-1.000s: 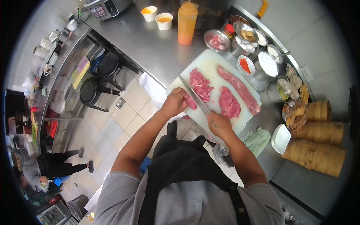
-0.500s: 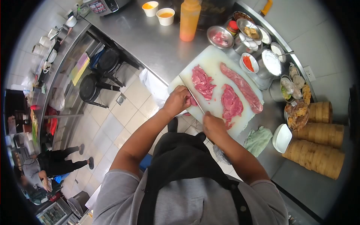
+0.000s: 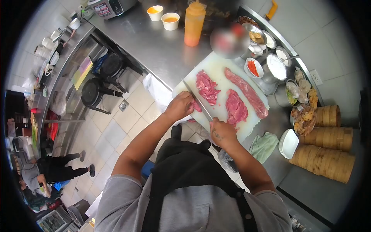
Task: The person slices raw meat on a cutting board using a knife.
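My right hand [image 3: 223, 132] grips the handle of a knife [image 3: 198, 99], its blade slanting up and left over the near left part of a white cutting board [image 3: 216, 63]. On the blade's left side, my left hand [image 3: 180, 106] is closed on a small piece of raw meat [image 3: 196, 106], with fingertips close to the blade. Beyond the blade lies a pile of sliced meat [image 3: 207, 87]. A second pile of slices [image 3: 236, 107] rests nearer the right hand. Along the board's right side stretches a long uncut strip of meat [image 3: 246, 92].
An orange squeeze bottle [image 3: 194, 23] and two cups of orange sauce [image 3: 170, 21] stand behind the board. Bowls of ingredients [image 3: 253, 68] crowd its right. A green cloth [image 3: 264, 147], white dishes [image 3: 288, 144] and bamboo steamers [image 3: 322, 162] sit nearer. Another person [image 3: 58, 172] stands far left.
The knife blade now shows more of its flat side, and my right hand has turned slightly. My left hand stays on the meat. The view has shifted a little.
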`<state>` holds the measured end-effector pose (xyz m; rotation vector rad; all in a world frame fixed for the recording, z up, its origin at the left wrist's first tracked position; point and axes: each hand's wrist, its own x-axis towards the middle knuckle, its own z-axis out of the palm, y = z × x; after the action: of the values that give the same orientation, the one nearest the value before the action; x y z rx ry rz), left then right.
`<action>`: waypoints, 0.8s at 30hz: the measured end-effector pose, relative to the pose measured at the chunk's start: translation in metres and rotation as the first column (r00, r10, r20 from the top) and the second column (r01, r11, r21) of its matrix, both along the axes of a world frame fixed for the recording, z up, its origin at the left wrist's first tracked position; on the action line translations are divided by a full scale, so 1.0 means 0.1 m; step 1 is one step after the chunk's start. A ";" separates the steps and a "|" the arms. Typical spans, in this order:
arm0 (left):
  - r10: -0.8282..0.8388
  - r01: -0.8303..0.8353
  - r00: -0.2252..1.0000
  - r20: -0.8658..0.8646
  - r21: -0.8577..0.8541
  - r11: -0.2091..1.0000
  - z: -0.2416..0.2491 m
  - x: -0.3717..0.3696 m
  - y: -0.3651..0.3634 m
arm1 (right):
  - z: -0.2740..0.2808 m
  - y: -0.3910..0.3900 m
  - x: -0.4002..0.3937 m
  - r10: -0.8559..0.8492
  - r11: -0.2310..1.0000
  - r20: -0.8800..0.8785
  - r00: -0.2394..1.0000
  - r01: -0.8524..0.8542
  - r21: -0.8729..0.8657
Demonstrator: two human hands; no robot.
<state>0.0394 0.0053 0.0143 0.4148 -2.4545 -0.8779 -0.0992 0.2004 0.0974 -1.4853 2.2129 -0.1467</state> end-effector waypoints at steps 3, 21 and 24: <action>0.010 -0.010 1.000 -0.018 -0.024 1.000 -0.02 0.00 0.00 | 0.09 0.11 0.05 0.044 0.997 0.004 0.999 -0.044 0.063; 0.028 -0.027 0.999 -0.039 0.024 0.999 -0.05 0.05 0.03 | -0.02 -0.07 -0.01 -0.101 0.994 0.034 0.994 0.099 0.053; 0.060 -0.060 0.998 -0.007 0.019 0.998 -0.07 0.03 0.06 | 0.01 -0.02 0.08 0.002 1.000 0.020 1.000 -0.003 0.026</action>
<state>0.0429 0.0112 0.0069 0.4882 -2.4154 -0.8761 -0.0911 0.1988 0.0989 -1.4664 2.1888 -0.1305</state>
